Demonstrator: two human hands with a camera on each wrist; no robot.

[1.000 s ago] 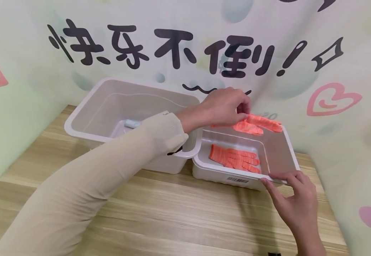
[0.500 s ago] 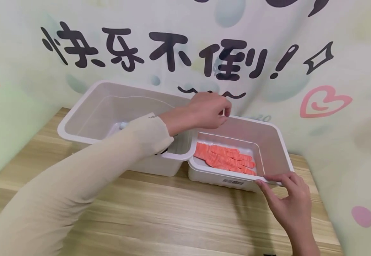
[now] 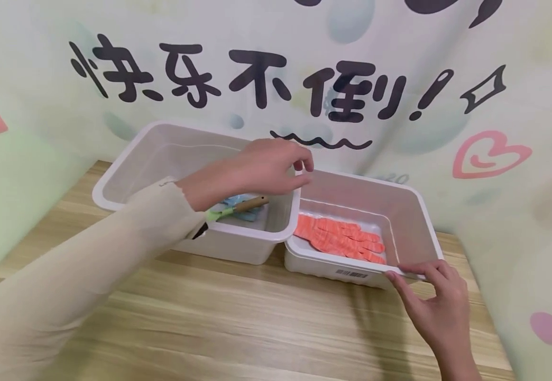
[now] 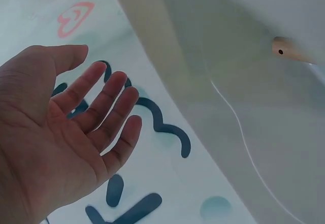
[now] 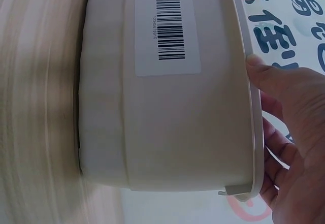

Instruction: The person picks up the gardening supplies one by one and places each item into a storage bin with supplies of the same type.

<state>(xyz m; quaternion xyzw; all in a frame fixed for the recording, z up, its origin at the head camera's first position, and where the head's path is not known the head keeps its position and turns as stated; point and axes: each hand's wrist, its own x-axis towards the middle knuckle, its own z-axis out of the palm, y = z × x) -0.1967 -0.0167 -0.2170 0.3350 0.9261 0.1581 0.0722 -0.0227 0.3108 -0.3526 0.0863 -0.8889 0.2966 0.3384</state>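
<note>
My left hand (image 3: 271, 165) hovers over the right end of the left plastic bin (image 3: 238, 253), fingers loosely bent with nothing in them; the left wrist view shows the bare palm. Below it in that bin lie a tool with a wooden handle (image 3: 252, 204) and green neck, its far end hidden by my sleeve, and some light-blue items (image 3: 247, 216). Two orange knit gloves (image 3: 340, 241) lie overlapping on the floor of the right bin (image 3: 314, 257). At that bin's front right corner my right hand (image 3: 440, 307) pinches the rim, thumb outside and fingers inside.
Both bins stand side by side on a wood-grain table (image 3: 257, 317), the left one's rim overlapping the right one's. A barcode label (image 5: 167, 33) is on the right bin's front. Close behind hangs a printed wall cloth (image 3: 257, 32).
My left hand let go of the second orange glove, which dropped onto the first in the right bin. The hand then moved left over the left bin. My right hand stayed on the rim.
</note>
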